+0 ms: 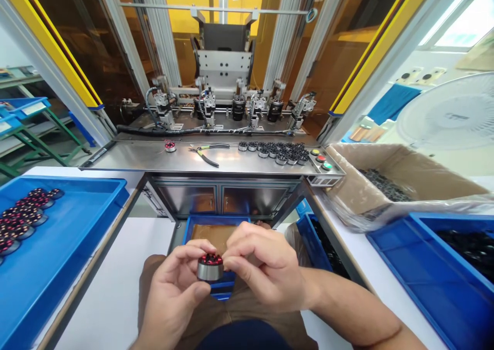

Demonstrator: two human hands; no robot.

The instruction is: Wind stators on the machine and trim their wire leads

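Note:
My left hand (pixel 177 280) is closed round a motor stator (pixel 210 272), a silver metal ring with red and black parts on top. It is held upright above my lap, between fingers and thumb. My right hand (pixel 264 265) is pinched at the stator's right upper edge; whatever lies between those fingertips is hidden. On the metal shelf ahead sits a similar red-topped stator (pixel 170 146). Green-handled pliers (pixel 206 153) lie beside it with their handles spread. Farther right is a cluster of dark-topped metal rings (pixel 283 152).
A blue tray (pixel 111 185) at left holds rows of red-topped stators. Behind the shelf stands a machine with several clamping stations (pixel 238 108). At right are push buttons (pixel 320 158), a plastic-lined cardboard box (pixel 343 185), a blue bin (pixel 409 267) of black parts and a fan (pixel 451 110).

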